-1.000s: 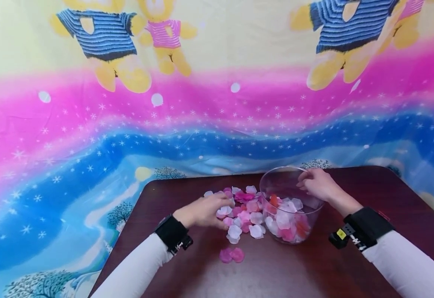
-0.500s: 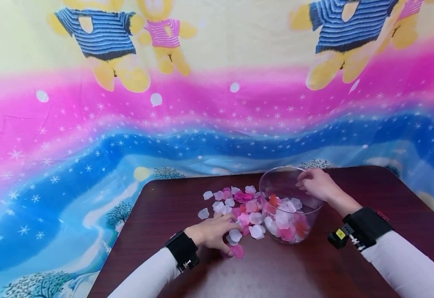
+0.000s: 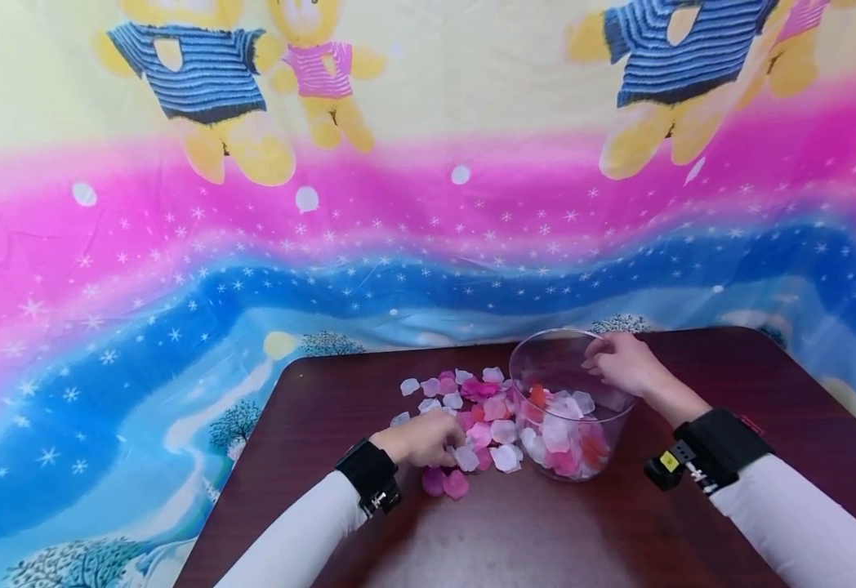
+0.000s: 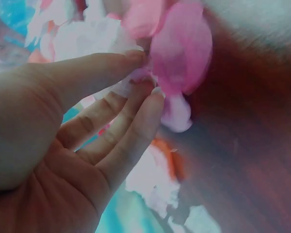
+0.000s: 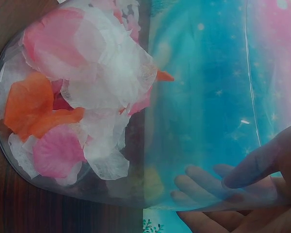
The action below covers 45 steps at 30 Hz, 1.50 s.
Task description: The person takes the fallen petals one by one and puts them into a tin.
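My left hand (image 3: 428, 439) is low over the near left side of a pile of fabric petals (image 3: 481, 392), colored white, pink and magenta. In the left wrist view its thumb and fingertips pinch a pale petal (image 4: 138, 76), with a magenta petal (image 4: 182, 48) right at the fingertips. Two pink petals (image 3: 456, 485) lie just below this hand in the head view. My right hand (image 3: 628, 365) grips the rim of a clear round container (image 3: 622, 423), thumb on one side of the wall and fingers on the other. White, pink and orange petals (image 5: 102, 63) fill its lower part.
The dark reddish-brown table (image 3: 531, 531) carries everything, its far edge close to a printed cloth backdrop (image 3: 428, 204). Scattered white petals (image 3: 409, 386) lie at the pile's left, and the container stands against its right side.
My left hand has moved toward the table's near side, and its fingers have closed. The two pink petals shifted slightly left and away from me. The right hand and container stay put.
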{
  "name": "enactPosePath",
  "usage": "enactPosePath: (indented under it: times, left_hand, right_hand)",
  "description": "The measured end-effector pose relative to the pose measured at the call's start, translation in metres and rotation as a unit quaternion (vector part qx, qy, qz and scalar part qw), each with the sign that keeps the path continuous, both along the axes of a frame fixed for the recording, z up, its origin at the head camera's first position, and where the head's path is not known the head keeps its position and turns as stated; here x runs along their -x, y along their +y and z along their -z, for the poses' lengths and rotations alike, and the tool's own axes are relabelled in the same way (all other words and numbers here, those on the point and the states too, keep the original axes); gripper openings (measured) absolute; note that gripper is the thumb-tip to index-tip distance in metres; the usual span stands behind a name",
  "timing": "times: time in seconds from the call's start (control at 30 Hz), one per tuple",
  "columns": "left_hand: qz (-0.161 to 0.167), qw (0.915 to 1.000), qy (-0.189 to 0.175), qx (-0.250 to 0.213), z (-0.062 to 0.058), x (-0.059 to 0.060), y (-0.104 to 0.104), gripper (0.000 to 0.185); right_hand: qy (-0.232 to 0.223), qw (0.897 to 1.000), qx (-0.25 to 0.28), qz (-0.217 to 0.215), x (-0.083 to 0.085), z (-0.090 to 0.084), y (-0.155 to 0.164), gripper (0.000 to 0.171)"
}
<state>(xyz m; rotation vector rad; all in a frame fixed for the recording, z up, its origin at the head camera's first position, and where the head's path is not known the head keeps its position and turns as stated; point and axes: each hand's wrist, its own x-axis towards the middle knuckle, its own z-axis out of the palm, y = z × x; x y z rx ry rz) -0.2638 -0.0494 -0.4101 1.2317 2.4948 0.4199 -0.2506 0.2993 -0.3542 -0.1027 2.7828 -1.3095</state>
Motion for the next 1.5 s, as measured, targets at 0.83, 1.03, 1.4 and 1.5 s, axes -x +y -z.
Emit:
enactPosePath:
  times: [0.83, 1.03, 1.4, 1.5]
  left_hand:
    - [0.077, 0.9817, 0.147, -0.093, -0.15, 0.011, 0.065, 0.007]
    - [0.107, 0.9784, 0.148, -0.097, -0.145, 0.009, 0.103, 0.008]
    - [0.095, 0.9802, 0.14, -0.103, -0.136, 0.013, 0.097, 0.021]
    - [0.087, 0.9804, 0.141, -0.105, -0.139, 0.014, 0.085, 0.021]
  right_hand:
    - [0.0, 1.0, -0.002, 0.003, -0.003, -0.003, 0.007, 0.034]
    - [0.002, 1.0, 0.003, 0.005, -0.001, -0.003, 0.001, 0.035]
    - [0.005, 1.0, -0.002, 0.002, 0.0, -0.003, -0.003, 0.035]
    - [0.008, 1.0, -0.003, -0.001, -0.001, -0.002, -0.001, 0.034]
